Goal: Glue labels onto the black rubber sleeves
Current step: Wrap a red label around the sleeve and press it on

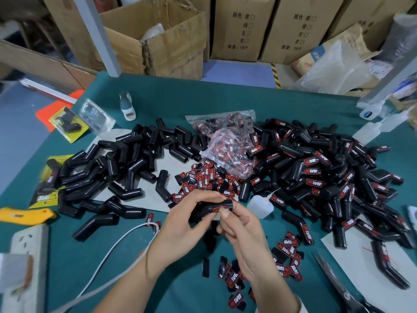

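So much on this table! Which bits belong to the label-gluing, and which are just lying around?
In use: bent black rubber sleeve in both hands, red-and-black TAPER labels, small white squeeze glue bottle.

Lying about: yellow utility knife, grey scissors, white power strip, brown cardboard boxes.

Small packing workshop or stockroom. Green-covered bench heaped with black rubber sleeves and loose labels; printed cardboard cartons stacked behind; glue bottle, scissors, power strip at hand.
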The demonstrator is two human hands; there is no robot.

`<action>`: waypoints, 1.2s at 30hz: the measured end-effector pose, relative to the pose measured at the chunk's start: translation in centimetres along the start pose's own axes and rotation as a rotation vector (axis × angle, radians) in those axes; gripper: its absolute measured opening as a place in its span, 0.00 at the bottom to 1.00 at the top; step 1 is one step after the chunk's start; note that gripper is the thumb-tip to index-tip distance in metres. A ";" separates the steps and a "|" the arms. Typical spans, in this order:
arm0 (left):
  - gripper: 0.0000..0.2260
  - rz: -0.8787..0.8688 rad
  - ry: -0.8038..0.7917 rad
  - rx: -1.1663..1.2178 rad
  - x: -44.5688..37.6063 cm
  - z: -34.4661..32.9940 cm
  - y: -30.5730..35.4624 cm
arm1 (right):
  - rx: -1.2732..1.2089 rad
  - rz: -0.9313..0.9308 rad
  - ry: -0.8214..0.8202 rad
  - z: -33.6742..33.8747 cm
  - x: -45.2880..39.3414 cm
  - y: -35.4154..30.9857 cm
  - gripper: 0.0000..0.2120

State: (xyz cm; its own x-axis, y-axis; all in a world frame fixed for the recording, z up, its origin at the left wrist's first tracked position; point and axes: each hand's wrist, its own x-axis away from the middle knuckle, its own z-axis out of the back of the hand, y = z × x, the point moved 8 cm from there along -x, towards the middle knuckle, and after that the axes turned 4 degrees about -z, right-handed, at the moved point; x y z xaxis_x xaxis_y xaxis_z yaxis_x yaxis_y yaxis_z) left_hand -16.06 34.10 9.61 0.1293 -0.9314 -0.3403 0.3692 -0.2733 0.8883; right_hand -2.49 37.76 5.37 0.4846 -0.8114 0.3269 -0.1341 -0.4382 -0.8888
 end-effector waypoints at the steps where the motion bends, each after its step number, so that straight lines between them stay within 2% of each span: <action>1: 0.24 -0.003 0.001 -0.001 0.0 0.0 0.0 | 0.005 -0.002 0.005 0.0 0.0 0.0 0.10; 6: 0.23 -0.026 0.002 0.012 -0.1 0.2 0.1 | 0.003 -0.019 0.014 0.2 0.0 0.0 0.10; 9: 0.22 -0.041 0.006 0.013 -0.1 0.3 0.1 | -0.001 -0.009 0.037 0.5 0.0 0.0 0.22; 16: 0.21 -0.075 0.010 0.000 -0.2 0.4 -0.1 | 0.042 0.030 -0.002 0.1 0.0 -0.4 0.18; 20: 0.19 -0.117 0.027 0.023 -0.4 0.5 0.2 | 0.071 0.042 -0.004 -0.2 0.0 -0.6 0.10; 23: 0.13 -0.135 0.008 0.007 -0.3 0.3 0.0 | 0.144 0.045 0.018 0.0 0.1 -0.6 0.15; 28: 0.09 -0.106 -0.019 0.019 -0.3 0.2 -0.4 | 0.165 0.034 0.000 -0.4 0.2 -0.8 0.16; 36: 0.11 -0.147 -0.038 -0.078 -0.5 0.3 0.2 | 0.148 0.047 -0.005 -0.4 0.2 -1.0 0.13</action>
State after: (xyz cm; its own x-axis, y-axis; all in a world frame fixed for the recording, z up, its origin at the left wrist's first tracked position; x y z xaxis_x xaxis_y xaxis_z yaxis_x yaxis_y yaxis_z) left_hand -16.30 34.43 9.98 0.0340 -0.8916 -0.4515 0.4519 -0.3892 0.8027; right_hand -2.54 37.89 6.48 0.4852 -0.8275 0.2825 -0.0285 -0.3378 -0.9408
